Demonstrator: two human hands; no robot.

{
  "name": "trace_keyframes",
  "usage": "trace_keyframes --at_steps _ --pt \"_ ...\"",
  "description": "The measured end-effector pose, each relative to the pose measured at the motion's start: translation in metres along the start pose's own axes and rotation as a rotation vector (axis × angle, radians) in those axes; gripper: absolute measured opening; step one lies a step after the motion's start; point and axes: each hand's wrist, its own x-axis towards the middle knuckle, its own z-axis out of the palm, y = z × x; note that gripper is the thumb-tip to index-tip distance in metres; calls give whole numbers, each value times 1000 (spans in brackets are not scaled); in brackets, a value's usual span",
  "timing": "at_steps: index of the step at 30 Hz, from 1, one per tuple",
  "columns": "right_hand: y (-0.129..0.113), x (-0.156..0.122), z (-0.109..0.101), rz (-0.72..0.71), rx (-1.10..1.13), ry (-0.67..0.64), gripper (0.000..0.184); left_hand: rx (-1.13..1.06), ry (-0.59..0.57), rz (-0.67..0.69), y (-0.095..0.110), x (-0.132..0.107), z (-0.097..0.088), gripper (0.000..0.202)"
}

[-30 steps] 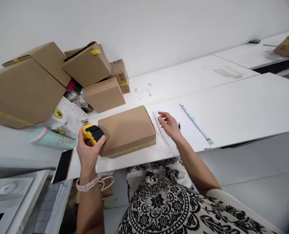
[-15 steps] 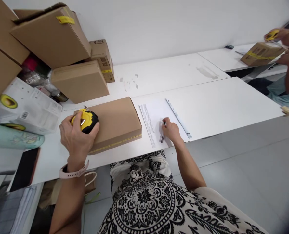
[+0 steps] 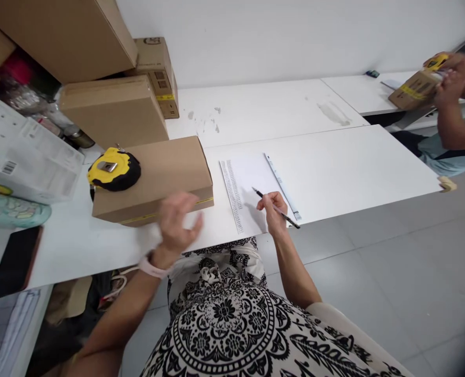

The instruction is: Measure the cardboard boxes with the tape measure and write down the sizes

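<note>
A yellow and black tape measure (image 3: 113,169) lies on the left end of a flat cardboard box (image 3: 165,175) on the white table (image 3: 334,173). My left hand (image 3: 177,222) hovers in front of the box, fingers spread, blurred, holding nothing. My right hand (image 3: 273,212) pinches a pen (image 3: 276,208) above the lower edge of a printed paper sheet (image 3: 250,186). A clear ruler (image 3: 283,186) lies along the sheet's right side.
Stacked cardboard boxes (image 3: 110,104) crowd the back left, with a white avocado-print carton (image 3: 28,159), a mint bottle (image 3: 12,209) and a dark phone (image 3: 14,256). At the far right another person's hands (image 3: 448,78) hold a box (image 3: 412,89) and tape measure.
My left hand let go of the tape measure, leaving it on the box, and moved right toward the table edge. My right hand picked the pen up off the paper.
</note>
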Motion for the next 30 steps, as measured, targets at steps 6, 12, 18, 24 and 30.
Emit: trace_keyframes --at_steps 6,12,18,24,30 --pt "20 -6 10 83 25 -160 48 -129 -472 180 89 -47 68 71" --pt "23 -8 13 40 -174 -171 37 -109 -742 138 85 -53 78 67" --pt "34 -9 18 23 -116 -212 30 -110 -821 110 89 -48 73 65" --pt "28 -7 21 16 -274 -126 29 -122 -815 97 88 -48 72 64" --pt "20 -10 23 -33 -392 -131 27 -130 -808 97 89 -45 70 61"
